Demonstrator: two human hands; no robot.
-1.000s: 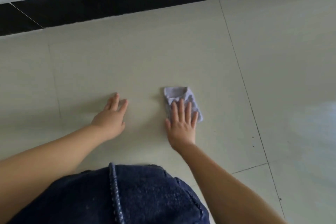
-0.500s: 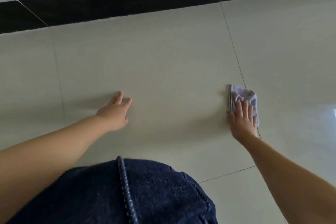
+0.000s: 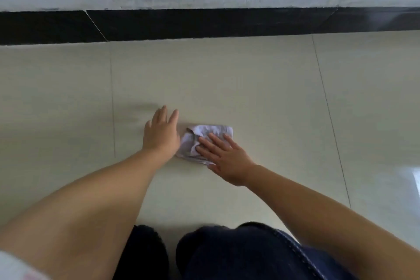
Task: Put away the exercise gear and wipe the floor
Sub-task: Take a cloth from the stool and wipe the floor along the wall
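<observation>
A: So, where is the cloth (image 3: 210, 135) at this moment?

B: Flat on the cream tiled floor (image 3: 261, 88), partly folded and rumpled, well short of the black skirting strip (image 3: 204, 22) at the foot of the wall. It lies just beside the left hand (image 3: 161, 134), close enough that I cannot tell whether the two touch.

A: And the right hand (image 3: 223, 158)?

B: Laid on top of the cloth, palm down. Its fingers (image 3: 217, 141) are straight and slightly spread, pressing rather than gripping. I judge that suits wiping: a flat palm spreads the load over the fabric and keeps more of it against the tile.

A: What is the left hand doing, then?

B: Resting flat on the bare tile, fingers extended and a little apart, holding nothing. The person appears to be kneeling, with dark denim knees (image 3: 250, 254) at the bottom of the view, so that hand is probably a prop for the leaning body.

A: How far along is the job?

B: No exercise gear shows in view, so this looks like the wiping part. How much floor remains I cannot say.

A: Any risk?

B: The cloth is bunched at its left edge; pushed that way, it may roll up rather than slide.
</observation>
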